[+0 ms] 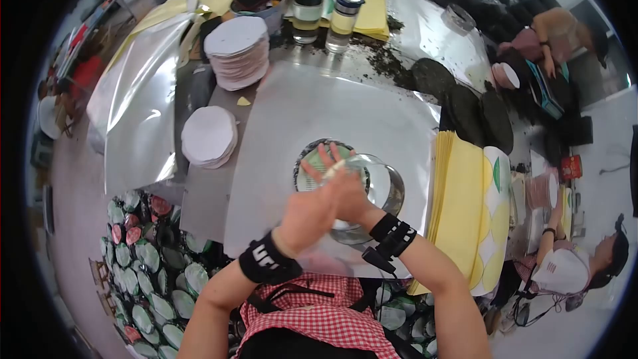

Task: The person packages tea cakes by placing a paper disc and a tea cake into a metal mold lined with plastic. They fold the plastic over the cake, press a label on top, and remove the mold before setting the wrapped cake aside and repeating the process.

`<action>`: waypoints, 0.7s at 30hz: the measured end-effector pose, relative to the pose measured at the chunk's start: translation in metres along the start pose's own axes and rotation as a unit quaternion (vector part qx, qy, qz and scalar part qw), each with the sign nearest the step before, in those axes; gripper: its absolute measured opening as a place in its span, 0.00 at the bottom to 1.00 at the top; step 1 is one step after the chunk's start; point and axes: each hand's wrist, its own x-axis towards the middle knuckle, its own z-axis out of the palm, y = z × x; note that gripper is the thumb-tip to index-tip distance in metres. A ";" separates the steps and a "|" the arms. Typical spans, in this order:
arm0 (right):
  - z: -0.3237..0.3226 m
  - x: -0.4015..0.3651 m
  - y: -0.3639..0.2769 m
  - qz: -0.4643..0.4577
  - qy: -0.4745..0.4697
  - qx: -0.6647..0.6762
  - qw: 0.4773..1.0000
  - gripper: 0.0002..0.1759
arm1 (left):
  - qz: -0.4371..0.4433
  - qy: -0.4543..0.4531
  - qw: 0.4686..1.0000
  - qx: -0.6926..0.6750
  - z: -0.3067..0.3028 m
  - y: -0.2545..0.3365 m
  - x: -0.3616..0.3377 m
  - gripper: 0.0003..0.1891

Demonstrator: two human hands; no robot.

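Note:
My hands cross over a round, dark-edged disc with a green printed label (311, 171), lying on a silvery foil sheet (279, 126). My right hand (353, 201) lies on the disc with its fingers spread across the label. Above it, my left hand (306, 218) is closed and slightly blurred; what its fingers hold, if anything, I cannot tell. A clear, shiny ring-like piece (397, 189) curves out beside my right hand, its near part hidden by the hands. Black bands circle both wrists.
Stacks of round white papers (237, 46) stand at the left. Two lidded bottles (342, 23) are at the back, near dark crumbs and dark round cakes (465, 113). Yellow sheets (458, 206) lie at right. Below left are many wrapped discs (149, 279). Other people work at right.

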 end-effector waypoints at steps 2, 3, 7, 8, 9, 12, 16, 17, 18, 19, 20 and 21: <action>0.002 -0.008 0.004 0.007 0.066 0.080 0.995 0.45 | 0.000 0.000 1.000 -0.027 0.010 0.010 -0.004 0.32; 0.004 -0.009 0.010 0.022 0.126 0.162 0.979 0.45 | 0.002 0.014 1.000 -0.016 0.005 0.013 -0.006 0.32; 0.003 -0.012 -0.010 0.216 0.110 0.163 0.957 0.43 | -0.056 -0.009 0.998 0.033 -0.017 0.030 -0.045 0.34; 0.025 -0.013 -0.033 0.211 0.047 0.479 0.850 0.40 | -0.056 0.013 0.998 0.031 -0.020 0.032 -0.052 0.34; 0.045 -0.017 -0.058 0.194 -0.039 0.737 0.646 0.36 | -0.057 0.036 0.997 0.029 -0.024 0.032 -0.058 0.33; 0.028 -0.011 -0.080 0.149 -0.124 0.616 0.764 0.27 | -0.108 0.048 0.991 0.057 -0.037 0.029 -0.076 0.33; -0.005 -0.017 -0.050 0.036 -0.054 0.302 0.951 0.23 | -0.294 -0.001 0.955 -0.030 0.000 -0.030 -0.108 0.28; -0.011 -0.022 -0.049 0.034 -0.051 0.301 0.952 0.23 | -0.292 0.002 0.956 -0.027 -0.003 -0.036 -0.109 0.28; -0.015 -0.033 -0.051 0.014 -0.022 0.255 0.967 0.25 | -0.270 0.011 0.960 -0.075 -0.008 -0.042 -0.112 0.27; -0.019 -0.046 -0.054 -0.008 0.006 0.210 0.978 0.27 | -0.250 0.021 0.960 -0.121 -0.014 -0.046 -0.117 0.25; -0.025 -0.061 -0.056 -0.015 0.003 0.215 0.976 0.27 | -0.277 0.005 0.946 -0.167 -0.024 -0.057 -0.123 0.20; -0.032 -0.077 -0.056 -0.011 0.031 0.177 0.984 0.31 | -0.282 0.011 0.946 -0.162 -0.048 -0.070 -0.126 0.20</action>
